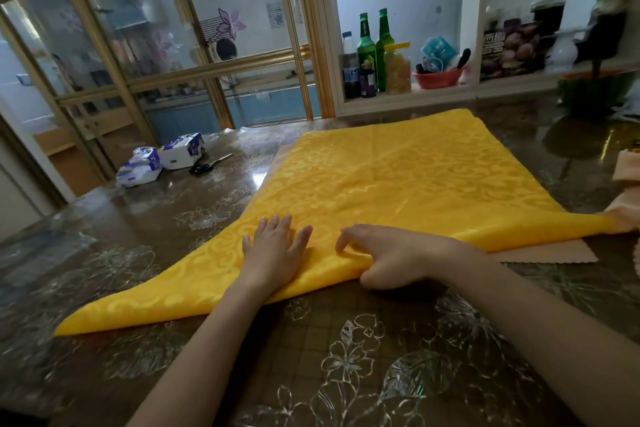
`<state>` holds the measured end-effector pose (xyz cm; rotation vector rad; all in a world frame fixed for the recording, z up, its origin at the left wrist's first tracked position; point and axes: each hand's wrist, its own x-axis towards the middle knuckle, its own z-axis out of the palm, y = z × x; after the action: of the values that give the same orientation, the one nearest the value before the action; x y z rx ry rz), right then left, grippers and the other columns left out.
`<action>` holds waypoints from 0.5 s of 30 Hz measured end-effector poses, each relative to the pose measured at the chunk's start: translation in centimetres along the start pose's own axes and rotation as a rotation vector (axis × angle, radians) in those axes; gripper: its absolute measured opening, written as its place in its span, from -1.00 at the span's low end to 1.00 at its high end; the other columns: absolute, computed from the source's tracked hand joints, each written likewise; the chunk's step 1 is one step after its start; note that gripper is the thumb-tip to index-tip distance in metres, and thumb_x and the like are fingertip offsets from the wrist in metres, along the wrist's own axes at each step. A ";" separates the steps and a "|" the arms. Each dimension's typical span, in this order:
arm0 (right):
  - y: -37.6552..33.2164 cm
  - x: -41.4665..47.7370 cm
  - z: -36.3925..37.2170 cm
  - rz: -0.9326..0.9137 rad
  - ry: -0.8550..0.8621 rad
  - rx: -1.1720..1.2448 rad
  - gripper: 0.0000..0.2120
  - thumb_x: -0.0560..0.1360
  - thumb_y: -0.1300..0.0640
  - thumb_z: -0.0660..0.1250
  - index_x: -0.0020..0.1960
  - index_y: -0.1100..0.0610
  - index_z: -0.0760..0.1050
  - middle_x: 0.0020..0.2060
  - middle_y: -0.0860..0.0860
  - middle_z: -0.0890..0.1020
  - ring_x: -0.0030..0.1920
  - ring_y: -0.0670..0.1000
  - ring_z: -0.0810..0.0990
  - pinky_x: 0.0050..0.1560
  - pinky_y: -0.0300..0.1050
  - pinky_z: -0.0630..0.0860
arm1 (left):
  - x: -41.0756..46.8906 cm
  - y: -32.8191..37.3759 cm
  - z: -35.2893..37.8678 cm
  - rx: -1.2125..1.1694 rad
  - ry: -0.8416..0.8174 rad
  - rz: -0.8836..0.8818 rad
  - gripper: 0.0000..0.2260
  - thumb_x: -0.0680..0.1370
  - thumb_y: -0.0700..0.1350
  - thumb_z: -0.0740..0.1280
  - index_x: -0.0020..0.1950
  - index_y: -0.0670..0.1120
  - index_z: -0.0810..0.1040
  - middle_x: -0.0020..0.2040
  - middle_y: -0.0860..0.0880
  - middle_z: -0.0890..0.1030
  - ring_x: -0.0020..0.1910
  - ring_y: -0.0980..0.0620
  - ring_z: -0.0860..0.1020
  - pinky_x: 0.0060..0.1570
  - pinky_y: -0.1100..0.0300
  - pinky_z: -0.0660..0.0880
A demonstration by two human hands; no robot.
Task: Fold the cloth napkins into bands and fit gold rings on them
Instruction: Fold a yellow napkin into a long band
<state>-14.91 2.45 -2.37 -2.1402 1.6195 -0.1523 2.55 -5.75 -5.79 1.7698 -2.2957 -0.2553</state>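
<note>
A large yellow damask napkin (398,177) lies folded into a triangle on the table, its long folded edge facing me. My left hand (273,250) presses flat on the cloth near that edge, fingers straight. Just to its right, my right hand (388,255) grips the near edge, fingers curled on top and thumb tucked under the fold. A peach-coloured cloth (550,255) lies beneath the yellow one and pokes out at the right. No gold ring is in view.
The table has a glossy floral cover (346,357). At the back left lie two tissue packs (162,158) and scissors (207,166). More peach cloth (627,170) sits at the right edge. Bottles (372,52) and a red basket (438,76) stand on a shelf behind.
</note>
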 end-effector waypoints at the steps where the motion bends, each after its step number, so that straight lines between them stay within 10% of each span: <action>1: -0.2 -0.2 0.1 0.003 0.002 -0.032 -0.45 0.43 0.23 0.27 0.38 -0.02 0.25 0.40 -0.05 0.28 0.36 0.01 0.30 0.31 -0.11 0.32 | -0.3 0.0 -0.1 -0.042 0.051 0.031 -0.48 0.60 0.18 0.05 0.50 -0.05 0.21 0.52 -0.08 0.17 0.52 -0.03 0.04 0.47 -0.07 0.00; 9: -0.4 -0.3 1.2 0.011 0.213 -0.122 -0.66 0.60 0.21 0.06 0.35 0.06 0.34 0.28 0.07 0.47 0.23 0.08 0.44 0.18 -0.05 0.37 | -7.2 1.8 -1.7 -0.031 -0.030 0.429 -0.47 0.56 0.16 0.21 0.49 0.05 0.20 0.44 0.08 0.32 0.42 0.11 0.26 0.33 0.30 0.16; 15: 0.3 -2.4 0.6 0.119 0.214 -0.212 -0.56 0.55 0.31 0.16 0.40 0.05 0.28 0.35 0.04 0.41 0.29 0.08 0.42 0.18 -0.08 0.39 | -7.1 -0.9 -2.8 0.166 0.024 0.378 -0.39 0.49 -0.42 0.11 0.50 -0.01 0.21 0.51 0.02 0.20 0.48 0.06 0.18 0.38 0.21 0.15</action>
<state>-15.67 4.85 -2.58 -2.2379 1.9590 -0.1856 5.89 0.87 -3.84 1.3528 -2.6365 0.0243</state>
